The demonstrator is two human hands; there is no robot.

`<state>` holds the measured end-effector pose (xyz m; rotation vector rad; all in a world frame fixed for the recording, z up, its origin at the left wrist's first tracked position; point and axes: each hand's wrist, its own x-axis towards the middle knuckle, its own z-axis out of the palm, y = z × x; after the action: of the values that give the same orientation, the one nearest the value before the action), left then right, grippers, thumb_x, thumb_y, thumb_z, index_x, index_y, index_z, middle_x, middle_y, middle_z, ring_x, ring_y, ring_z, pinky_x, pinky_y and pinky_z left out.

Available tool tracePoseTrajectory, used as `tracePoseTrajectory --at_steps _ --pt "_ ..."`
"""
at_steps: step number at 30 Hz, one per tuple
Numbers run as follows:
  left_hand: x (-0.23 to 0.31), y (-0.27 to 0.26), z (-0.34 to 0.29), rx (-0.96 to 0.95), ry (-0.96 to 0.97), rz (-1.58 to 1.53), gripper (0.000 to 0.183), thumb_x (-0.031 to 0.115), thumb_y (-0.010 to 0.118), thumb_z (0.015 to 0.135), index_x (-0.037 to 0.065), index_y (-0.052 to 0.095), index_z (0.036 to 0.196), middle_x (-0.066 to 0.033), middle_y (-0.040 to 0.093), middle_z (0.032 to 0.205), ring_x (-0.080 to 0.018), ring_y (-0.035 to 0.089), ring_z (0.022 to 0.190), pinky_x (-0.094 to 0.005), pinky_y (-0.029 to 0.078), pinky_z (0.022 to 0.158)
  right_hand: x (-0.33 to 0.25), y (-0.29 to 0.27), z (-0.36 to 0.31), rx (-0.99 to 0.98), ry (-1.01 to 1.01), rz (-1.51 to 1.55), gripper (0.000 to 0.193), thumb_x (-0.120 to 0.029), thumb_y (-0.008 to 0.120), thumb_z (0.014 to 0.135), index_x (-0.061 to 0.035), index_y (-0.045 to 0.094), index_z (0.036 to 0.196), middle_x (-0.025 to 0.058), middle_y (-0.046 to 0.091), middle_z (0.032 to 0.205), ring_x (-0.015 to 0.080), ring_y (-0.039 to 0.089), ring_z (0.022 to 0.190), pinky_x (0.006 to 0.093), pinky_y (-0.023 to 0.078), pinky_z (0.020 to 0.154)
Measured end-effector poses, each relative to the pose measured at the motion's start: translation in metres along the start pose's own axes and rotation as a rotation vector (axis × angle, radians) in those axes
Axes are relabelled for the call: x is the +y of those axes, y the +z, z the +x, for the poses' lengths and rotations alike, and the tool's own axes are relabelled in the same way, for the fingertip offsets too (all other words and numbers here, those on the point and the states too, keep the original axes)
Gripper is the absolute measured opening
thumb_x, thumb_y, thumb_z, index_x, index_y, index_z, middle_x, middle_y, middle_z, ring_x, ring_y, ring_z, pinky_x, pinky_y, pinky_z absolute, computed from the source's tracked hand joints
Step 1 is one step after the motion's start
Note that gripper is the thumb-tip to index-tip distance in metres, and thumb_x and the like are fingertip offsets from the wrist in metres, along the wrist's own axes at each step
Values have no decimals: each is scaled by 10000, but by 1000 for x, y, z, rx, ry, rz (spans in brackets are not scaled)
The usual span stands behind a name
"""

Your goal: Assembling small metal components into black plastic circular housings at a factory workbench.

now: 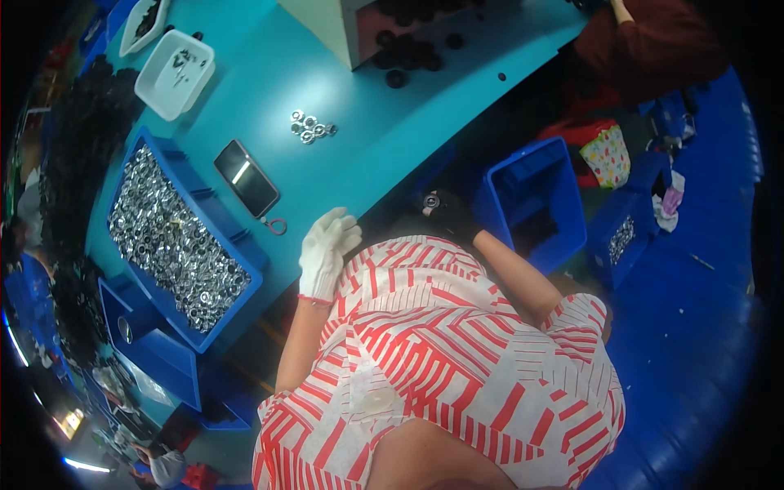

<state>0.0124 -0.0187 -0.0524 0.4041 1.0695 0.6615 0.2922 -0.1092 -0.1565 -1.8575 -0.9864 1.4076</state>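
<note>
My left hand (328,249), in a white knit glove with a red cuff, rests at the near edge of the turquoise table (359,163). Its fingers are loosely extended, and nothing shows in them. Beyond the edge, low over the dark gap, my right hand (454,219) wears a black glove. A small round metal part (431,201) with a dark ring sits at its fingertips; the fingers themselves are hard to make out. Several similar shiny metal parts (310,128) lie grouped on the table. A phone (246,178) with a ring strap lies left of my left hand.
At the left, a blue bin (253,273) is full of shiny metal rings. White trays (147,102) stand farther back. Black round pieces (396,78) lie by a box (349,41). A blue bin (563,212) stands at my right. Another person's arm (622,12) is at the far right.
</note>
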Motion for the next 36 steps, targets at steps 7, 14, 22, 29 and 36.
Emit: tracePoseTrajectory --at_steps 7,14,22,29,36 --pt "3 -5 2 34 4 -6 497 183 601 871 -78 410 1247 -163 563 1044 -217 596 839 -302 533 717 -1 4 31 98 142 -151 618 -229 716 759 -4 461 1275 134 613 1040 189 592 943 298 467 814" --pt "-4 -7 -9 96 28 -67 460 170 578 885 -72 424 1245 -175 563 1054 -231 600 853 -319 526 747 -72 -9 34 -139 -144 -130 306 -216 670 803 -38 629 1049 100 657 905 210 628 841 325 485 744" --pt "1 -15 -30 87 138 -140 464 186 595 878 -75 427 1224 -172 556 1059 -213 576 882 -292 498 779 -144 -23 171 514 -714 -480 290 -176 663 757 -97 598 1028 129 533 1122 286 549 1010 398 472 786" --pt "6 -10 -35 158 143 -157 471 173 576 890 -92 400 1237 -148 539 1014 -203 553 837 -285 488 737 -145 -23 189 363 -491 -624 226 -177 619 789 -71 594 987 121 582 984 294 576 897 382 461 775" --pt "13 0 -13 92 136 -110 502 184 596 875 -65 408 1267 -159 573 1075 -227 601 891 -323 508 793 -147 8 103 -476 61 801 258 -237 617 872 -71 571 1064 43 608 934 143 593 817 273 481 641"
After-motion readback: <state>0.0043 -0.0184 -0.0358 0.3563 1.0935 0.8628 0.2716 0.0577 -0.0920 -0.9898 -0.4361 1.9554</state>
